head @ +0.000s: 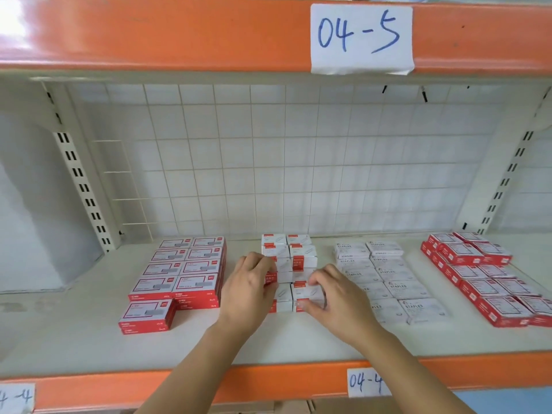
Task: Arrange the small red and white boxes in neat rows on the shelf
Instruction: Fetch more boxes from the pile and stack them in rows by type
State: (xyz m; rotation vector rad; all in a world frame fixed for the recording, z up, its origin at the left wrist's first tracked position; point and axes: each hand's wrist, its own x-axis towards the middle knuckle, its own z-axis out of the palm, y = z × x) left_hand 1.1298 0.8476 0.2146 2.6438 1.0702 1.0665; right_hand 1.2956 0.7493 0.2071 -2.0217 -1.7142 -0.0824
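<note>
Two hands point(248, 289) point(334, 297) grip small red-white boxes point(288, 252).

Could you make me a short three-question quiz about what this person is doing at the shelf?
1. True or false: both hands are on the middle group of small red and white cardboard boxes.
2. What word is printed on the white boxes right of that group?
3. The paper label on the upper orange beam reads: A) 04-5 B) 03-2 C) 07-1

Key: 1 true: left hand and right hand touch it. 2 STAPLES. 3 A.
</note>
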